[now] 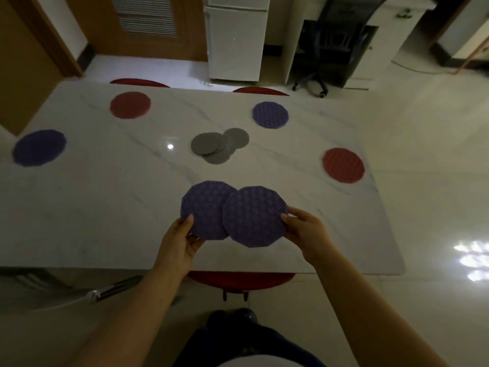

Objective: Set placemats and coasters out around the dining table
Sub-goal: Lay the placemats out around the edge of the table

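Observation:
Over the near edge of the white marble table (105, 207) I hold two round purple placemats. My left hand (180, 239) grips the left purple placemat (203, 207) at its lower edge. My right hand (304, 231) grips the right purple placemat (254, 215), which overlaps the left one. On the table lie a red placemat (130, 105) at the far left, a purple placemat (270, 114) at the far right, a purple placemat (39, 147) at the left end and a red placemat (343, 165) at the right end. A loose pile of grey coasters (218, 148) sits mid-table.
Red stools are tucked under the far side (140, 82) (260, 90) and one under the near side (240, 280). A chrome chair frame (105, 291) stands at the lower left. A white fridge (236, 38) and an office chair (333, 49) stand beyond the table.

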